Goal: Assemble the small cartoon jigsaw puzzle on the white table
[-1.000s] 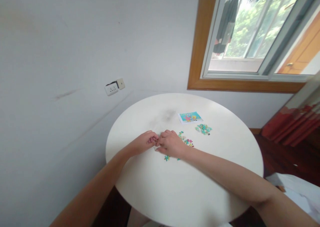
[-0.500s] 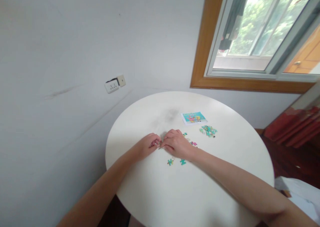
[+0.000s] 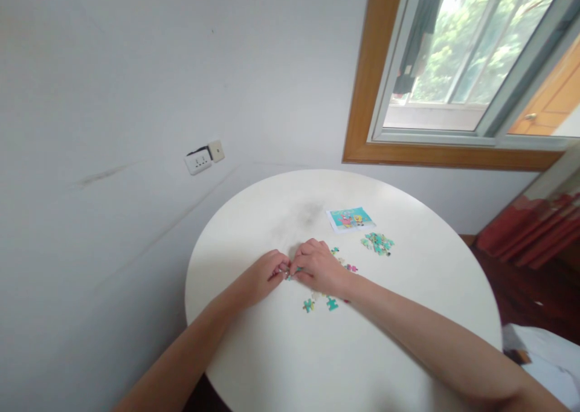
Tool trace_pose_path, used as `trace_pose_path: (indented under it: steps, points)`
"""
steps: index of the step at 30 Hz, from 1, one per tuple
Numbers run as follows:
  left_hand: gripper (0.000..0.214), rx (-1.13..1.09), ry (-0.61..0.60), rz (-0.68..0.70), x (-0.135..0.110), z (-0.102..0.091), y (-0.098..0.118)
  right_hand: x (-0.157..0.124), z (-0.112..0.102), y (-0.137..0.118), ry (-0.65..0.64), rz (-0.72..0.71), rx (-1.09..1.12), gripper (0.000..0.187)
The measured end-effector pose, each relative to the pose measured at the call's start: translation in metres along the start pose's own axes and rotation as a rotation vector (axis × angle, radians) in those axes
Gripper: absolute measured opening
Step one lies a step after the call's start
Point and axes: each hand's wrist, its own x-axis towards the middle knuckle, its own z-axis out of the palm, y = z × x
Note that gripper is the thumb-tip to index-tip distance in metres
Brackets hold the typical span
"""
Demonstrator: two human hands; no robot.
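Close together over the middle of the round white table, my two hands meet at small jigsaw pieces. My left hand is closed, its thumb and fingers pinching a jigsaw piece that shows only in part. Bent fingers of my right hand press together on a greenish jigsaw piece, mostly covered by the hand. Just in front of the right wrist lie two loose teal pieces, a yellow-green one and a plain one. A pink piece lies beyond that wrist.
A heap of teal jigsaw pieces lies to the right. Behind it is a picture card with cartoon figures. The wall with a socket and the wooden window frame stand behind the table.
The view has shifted slightly. My right hand's fingers have shifted a little, and a bit of a greenish piece now shows under them. My left hand stays beside it, still pinched.
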Motion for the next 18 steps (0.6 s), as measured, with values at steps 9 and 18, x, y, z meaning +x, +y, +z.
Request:
trace_pose_path:
  steps: [9, 18]
  points:
    - [0.012, 0.019, 0.004, 0.025, -0.0010, 0.0022, -0.0034, -0.0064, -0.0067, 0.0018, 0.013, -0.200, -0.096, 0.011]
    - [0.007, 0.073, 0.003, 0.056, -0.0010, 0.0044, -0.0016, -0.0075, -0.0051, -0.0003, 0.025, -0.331, -0.232, 0.018]
